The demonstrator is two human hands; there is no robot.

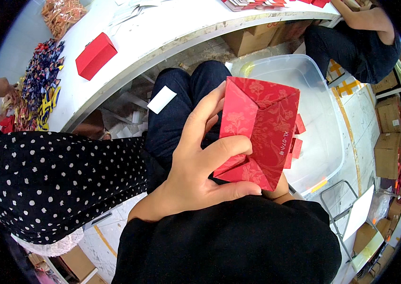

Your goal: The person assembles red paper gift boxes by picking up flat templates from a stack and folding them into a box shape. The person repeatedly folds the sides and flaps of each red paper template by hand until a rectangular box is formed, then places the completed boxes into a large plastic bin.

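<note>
The left hand (195, 165) pinches a half-folded red paper box (259, 130), thumb pressing its bottom flaps, held at the clear bin's (323, 156) nine o'clock; bottom apparently unfinished, right hand hidden, grip unclear.

Open room lies at 3 o'clock of the hands: clear plastic bin (321, 142), mostly bare inside (a few red pieces (296, 142) near its left wall). At 9 o'clock, a polka-dot sleeve (63, 184) blocks passage. At 12 o'clock, dark-trousered knees (186, 99), then the counter (162, 28) edge; a red box (95, 55) stands on it.
</note>
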